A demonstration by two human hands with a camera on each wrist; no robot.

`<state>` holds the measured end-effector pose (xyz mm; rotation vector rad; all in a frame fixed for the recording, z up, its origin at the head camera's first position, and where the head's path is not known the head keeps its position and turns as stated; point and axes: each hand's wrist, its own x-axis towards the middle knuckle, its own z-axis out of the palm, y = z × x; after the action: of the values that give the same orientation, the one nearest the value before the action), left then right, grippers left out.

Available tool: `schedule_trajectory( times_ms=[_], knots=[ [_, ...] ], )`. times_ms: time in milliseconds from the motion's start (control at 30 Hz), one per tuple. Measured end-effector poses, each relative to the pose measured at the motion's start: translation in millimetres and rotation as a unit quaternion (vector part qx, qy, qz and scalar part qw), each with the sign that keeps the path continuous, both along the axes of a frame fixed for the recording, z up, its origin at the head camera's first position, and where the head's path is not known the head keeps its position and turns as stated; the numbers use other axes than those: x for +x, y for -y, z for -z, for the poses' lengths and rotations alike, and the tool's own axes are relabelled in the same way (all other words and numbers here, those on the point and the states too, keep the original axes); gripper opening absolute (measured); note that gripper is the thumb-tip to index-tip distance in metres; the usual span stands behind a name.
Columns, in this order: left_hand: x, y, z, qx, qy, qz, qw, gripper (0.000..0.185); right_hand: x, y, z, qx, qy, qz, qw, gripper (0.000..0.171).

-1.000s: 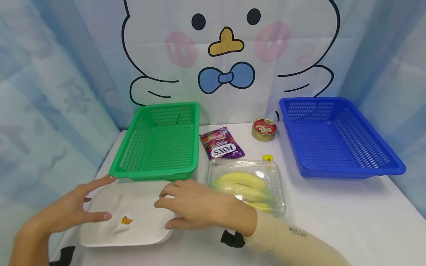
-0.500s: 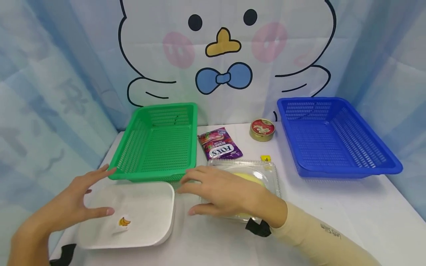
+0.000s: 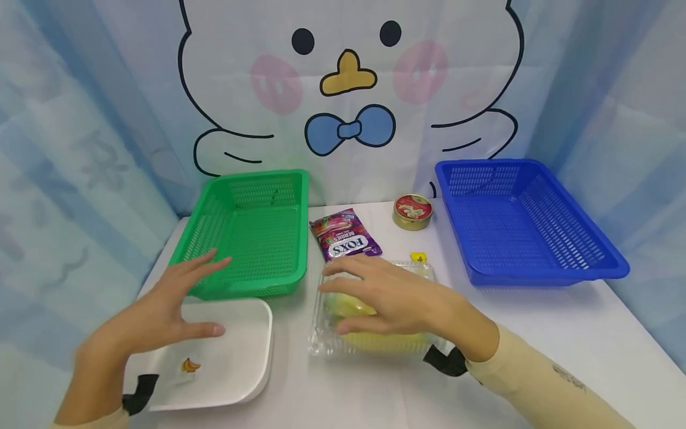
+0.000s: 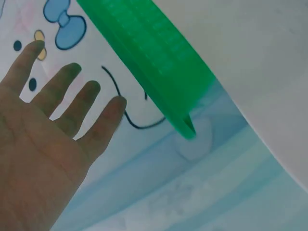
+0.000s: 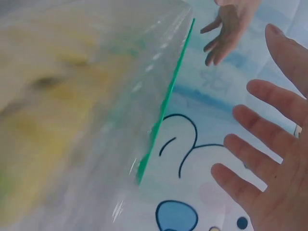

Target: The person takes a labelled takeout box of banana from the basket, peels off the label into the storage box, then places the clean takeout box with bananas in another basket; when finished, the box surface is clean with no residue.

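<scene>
My left hand [image 3: 168, 310] hovers over the white tray [image 3: 225, 381], fingers spread and thumb apart, holding nothing. A small banana-picture sticker or packet [image 3: 190, 365] lies in that tray. Above the clear plastic box [image 3: 320, 333] is my right hand [image 3: 383, 293], its fingers extended. Yellow-green bananas [image 3: 345, 305] show through the box lid, partly hidden by that hand. In the left wrist view the left hand [image 4: 53, 130] has straight, separated fingers. The right wrist view shows the right hand [image 5: 269, 149] spread beside the box [image 5: 96, 144], with nothing in its grasp.
A green basket [image 3: 257, 238] stands behind the tray, a blue basket [image 3: 514, 232] at the right. Between them lie a purple FOX'S candy bag [image 3: 345, 234], a round tin [image 3: 412, 212] and a small yellow piece [image 3: 418, 257]. A curtain [image 3: 80, 149] borders the table.
My right hand has moved right, from the tray's right edge to above the banana box. My left hand has lifted and shifted right over the tray. The camera view has shifted slightly.
</scene>
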<state>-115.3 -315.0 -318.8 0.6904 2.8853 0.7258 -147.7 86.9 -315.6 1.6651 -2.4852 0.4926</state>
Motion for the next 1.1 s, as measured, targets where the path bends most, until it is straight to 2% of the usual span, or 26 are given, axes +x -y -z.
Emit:
schedule_trajectory(
  times_ms=[167, 300, 533, 800, 967, 1100],
  knots=[
    [-4.5, -22.4, -0.3, -0.005, -0.007, 0.019, 0.9998, 0.102, -0.5, -19.0, 6.7, -0.011, 0.007, 0.032, 0.999, 0.055],
    [-10.2, -37.4, -0.5, -0.029, -0.020, 0.020, 0.9992, 0.103, -0.1, -36.7, 11.1, -0.027, 0.013, 0.061, 0.998, 0.056],
    [-21.0, -64.2, 2.7, -0.042, -0.013, 0.038, 0.9983, 0.104, 2.8, -69.1, 17.2, -0.050, 0.010, 0.098, 0.994, 0.056],
    [-18.5, -86.5, 4.5, -0.051, -0.009, 0.062, 0.9968, 0.105, 4.3, -91.8, 21.3, -0.053, 0.018, 0.115, 0.992, 0.056],
    [-16.0, -97.4, 5.3, -0.059, 0.008, 0.066, 0.9960, 0.105, 6.5, -104.2, 30.0, -0.062, 0.028, 0.125, 0.990, 0.056],
    [-14.9, -101.3, 5.6, -0.058, 0.006, 0.075, 0.9955, 0.104, 6.3, -110.2, 38.1, -0.075, 0.044, 0.131, 0.988, 0.059]
  ],
)
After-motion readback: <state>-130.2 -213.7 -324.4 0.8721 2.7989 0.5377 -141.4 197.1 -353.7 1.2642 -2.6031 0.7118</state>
